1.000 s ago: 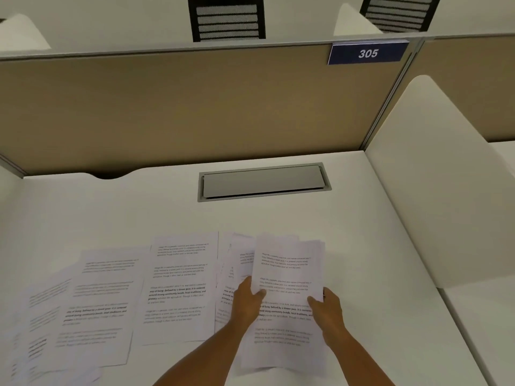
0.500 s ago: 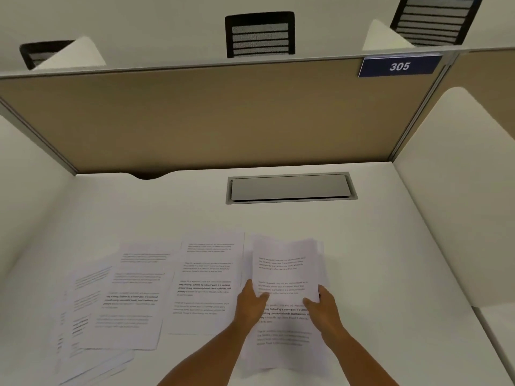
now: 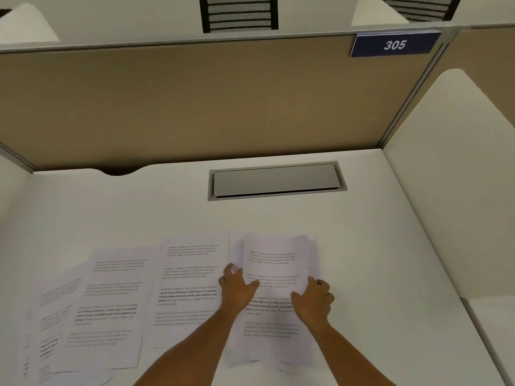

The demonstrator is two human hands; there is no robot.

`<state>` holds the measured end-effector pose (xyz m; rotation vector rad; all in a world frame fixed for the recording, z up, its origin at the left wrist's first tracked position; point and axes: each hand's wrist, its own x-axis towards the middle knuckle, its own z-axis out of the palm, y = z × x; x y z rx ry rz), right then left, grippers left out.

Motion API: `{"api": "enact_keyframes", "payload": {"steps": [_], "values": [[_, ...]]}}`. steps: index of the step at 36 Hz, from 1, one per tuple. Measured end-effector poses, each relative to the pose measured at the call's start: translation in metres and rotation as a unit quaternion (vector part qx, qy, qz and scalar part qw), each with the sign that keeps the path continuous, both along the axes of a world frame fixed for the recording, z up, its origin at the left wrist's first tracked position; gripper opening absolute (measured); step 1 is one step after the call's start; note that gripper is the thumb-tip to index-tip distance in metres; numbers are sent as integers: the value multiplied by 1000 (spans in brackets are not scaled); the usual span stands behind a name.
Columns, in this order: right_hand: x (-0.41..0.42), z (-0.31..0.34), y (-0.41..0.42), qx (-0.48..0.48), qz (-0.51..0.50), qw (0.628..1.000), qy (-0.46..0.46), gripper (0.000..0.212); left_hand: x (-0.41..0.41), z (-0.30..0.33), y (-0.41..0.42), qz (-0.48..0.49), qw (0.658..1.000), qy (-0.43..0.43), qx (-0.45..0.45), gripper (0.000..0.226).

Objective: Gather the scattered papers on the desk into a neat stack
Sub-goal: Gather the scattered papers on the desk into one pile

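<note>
A small pile of printed sheets (image 3: 274, 263) sits on the white desk (image 3: 376, 246), right of centre, its edges a little uneven. My left hand (image 3: 237, 288) grips the pile's left edge, thumb on top. My right hand (image 3: 313, 300) grips its right edge, fingers curled. To the left, several loose printed pages lie spread and overlapping: one page (image 3: 189, 285) right beside the pile, another (image 3: 111, 302) further left, and more (image 3: 53, 330) fanned out towards the desk's left front corner.
A grey cable hatch (image 3: 276, 181) is set into the desk behind the papers. A tan partition (image 3: 195, 107) with a blue "305" sign (image 3: 394, 45) closes the back, and a white divider (image 3: 457, 176) closes the right side.
The view has swung slightly. Both hands have shifted outwards to the pile's side edges, and the sheets in the pile now lie closer together.
</note>
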<state>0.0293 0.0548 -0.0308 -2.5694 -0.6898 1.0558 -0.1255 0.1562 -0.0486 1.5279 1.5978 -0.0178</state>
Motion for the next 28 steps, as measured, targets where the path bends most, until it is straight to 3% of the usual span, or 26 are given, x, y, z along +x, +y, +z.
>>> {"api": "enact_keyframes", "payload": {"steps": [5,18,23,28], "values": [[4,-5,5,-39,-23,999,-2,65,-1,-7,13,-70,997,34,22,77],[10,3,24,-23,-74,995,68,74,10,-4,42,-103,989,108,13,84],[9,6,23,-7,-115,988,107,74,12,-6,39,-66,994,85,-1,94],[9,4,15,4,-168,973,157,74,11,-4,33,25,1000,-9,-11,91]]}}
